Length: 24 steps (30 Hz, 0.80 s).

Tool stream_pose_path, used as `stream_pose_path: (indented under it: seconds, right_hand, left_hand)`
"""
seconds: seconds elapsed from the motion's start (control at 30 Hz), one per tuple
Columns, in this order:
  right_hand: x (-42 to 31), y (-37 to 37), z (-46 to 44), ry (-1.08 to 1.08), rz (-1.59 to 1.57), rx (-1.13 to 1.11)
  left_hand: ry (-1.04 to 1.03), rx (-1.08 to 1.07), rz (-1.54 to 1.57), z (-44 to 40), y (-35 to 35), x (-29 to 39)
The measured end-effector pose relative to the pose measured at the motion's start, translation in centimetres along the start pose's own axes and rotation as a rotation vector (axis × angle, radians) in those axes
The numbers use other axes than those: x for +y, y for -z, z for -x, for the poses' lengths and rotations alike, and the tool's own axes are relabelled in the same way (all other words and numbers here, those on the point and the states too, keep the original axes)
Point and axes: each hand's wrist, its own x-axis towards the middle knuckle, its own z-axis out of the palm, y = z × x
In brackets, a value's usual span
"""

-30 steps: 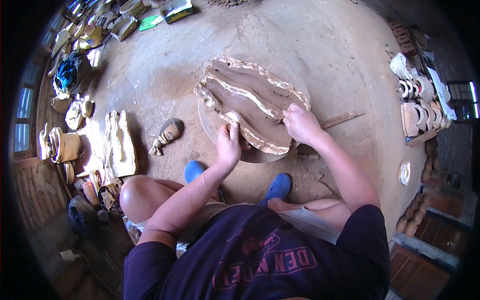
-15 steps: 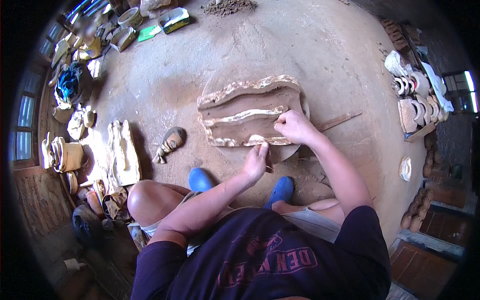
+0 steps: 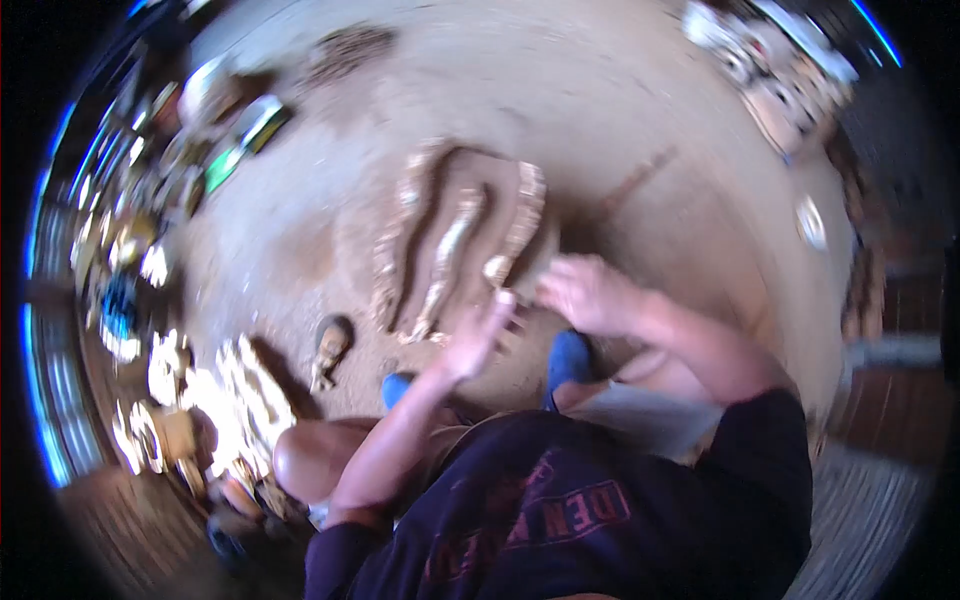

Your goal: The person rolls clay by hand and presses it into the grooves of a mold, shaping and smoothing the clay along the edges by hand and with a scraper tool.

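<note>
A plaster-like mould lies on the floor in front of me, lined with brown clay and edged by a pale, wavy rim with a ridge down its middle. It stands nearly lengthwise to me, slightly tilted. My left hand is at its near right corner, fingers stretched out and apart; whether it touches the rim I cannot tell. Just right of the mould, my right hand hovers with loosely spread, blurred fingers, apart from it. I see nothing held in either hand.
A small cloth-tied bundle lies left of the mould. Pale mould pieces stand farther left. A wooden stick lies to the right. At the back are a green lid and a heap of soil. My blue shoes are close by.
The mould has turned from crosswise to nearly lengthwise. My right hand has left the clay, unclosed, and moved toward me; my left hand has shifted slightly left and down. The whole view has swung and blurred.
</note>
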Motion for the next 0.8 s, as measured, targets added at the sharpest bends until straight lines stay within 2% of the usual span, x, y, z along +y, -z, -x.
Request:
stream_pose_path:
  seconds: [0.07, 0.1, 0.13, 0.17, 0.2, 0.23, 0.27, 0.3, 0.4, 0.43, 0.47, 0.53, 0.6, 0.67, 0.77, 0.8]
  right_hand:
    - [2.8, 3.3, 2.1, -0.303, -0.089, 0.231]
    - [3.5, 5.7, 3.9, -0.566, -0.272, 0.342]
    - [4.1, 7.7, 5.9, -0.815, -0.462, 0.469]
    - [5.3, 9.5, 8.8, -0.968, -0.657, 0.645]
    - [6.4, 10.9, 12.0, -1.096, -0.859, 0.829]
    - [7.2, 11.2, 15.4, -1.175, -0.856, 0.910]
    - [7.7, 10.7, 19.6, -1.244, -0.852, 0.991]
    - [7.9, 9.8, 23.5, -1.308, -0.850, 1.071]
    - [7.8, 2.6, 35.4, -1.459, -0.603, 1.011]
    - [7.1, -0.2, 37.9, -1.540, -0.348, 0.957]
    - [5.8, -2.2, 39.3, -1.609, -0.095, 0.881]
    - [3.7, -4.7, 41.4, -1.792, -0.144, 0.513]
    - [4.2, -10.9, 43.7, -1.865, 0.019, 0.230]
    - [3.7, -12.5, 41.9, -1.931, -0.043, 0.193]
    - [2.5, -12.1, 35.2, -1.993, -0.269, 0.059]
    - [2.4, -13.2, 33.2, -1.902, -0.076, 0.070]
  left_hand:
    - [-0.228, 0.455, -0.492, -1.1, 3.5, 0.2]
    - [-0.251, 0.722, -0.726, -1.6, 5.1, 0.3]
    - [-0.407, 0.856, -0.889, -2.3, 7.6, 0.9]
    - [-0.324, 0.975, -0.909, -3.7, 10.1, -0.2]
    - [-0.256, 0.938, -0.787, -4.8, 12.1, -0.7]
    - [-0.183, 0.869, -0.882, -6.3, 15.0, -2.7]
    - [0.010, 0.692, -0.792, -6.6, 15.7, -2.2]
    - [0.032, 0.687, -0.728, -6.9, 15.0, -2.0]
    - [0.124, 0.685, -0.541, -7.6, 12.9, -2.8]
    - [0.162, 0.688, -0.477, -7.8, 12.3, -3.2]
    - [0.103, 0.706, -0.441, -7.8, 11.9, -3.4]
    - [-0.020, 0.754, -0.369, -7.8, 11.5, -4.9]
    - [-0.023, 0.773, -0.338, -8.1, 11.9, -6.2]
    - [-0.096, 0.807, -0.263, -8.6, 12.3, -7.6]
    - [-0.102, 0.856, -0.474, -8.8, 14.1, -7.7]
    - [-0.055, 0.833, -0.455, -9.0, 14.9, -7.6]
